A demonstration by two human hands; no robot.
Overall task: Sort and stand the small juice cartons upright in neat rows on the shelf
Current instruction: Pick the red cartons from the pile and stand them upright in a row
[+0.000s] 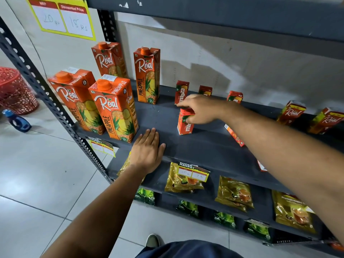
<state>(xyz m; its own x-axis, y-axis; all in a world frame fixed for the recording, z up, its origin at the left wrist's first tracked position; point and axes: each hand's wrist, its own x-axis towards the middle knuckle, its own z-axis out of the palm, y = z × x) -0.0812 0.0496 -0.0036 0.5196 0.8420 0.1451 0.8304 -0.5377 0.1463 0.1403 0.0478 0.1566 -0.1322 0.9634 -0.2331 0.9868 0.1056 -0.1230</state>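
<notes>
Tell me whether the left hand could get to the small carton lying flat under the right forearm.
Probably not easily. The left hand rests flat on the shelf edge, and the flat carton lies past the right forearm, which crosses above it while the right hand grips the Maaza carton.

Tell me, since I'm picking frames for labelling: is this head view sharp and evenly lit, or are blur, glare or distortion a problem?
Head view: wide-angle bending curves the dark grey metal shelf and its upright; the tall orange pineapple cartons read sharp; the right hand on the small red mango carton is slightly soft; soft carton shadows fall on the back wall; the gold tea pouches show mild glare.
</notes>
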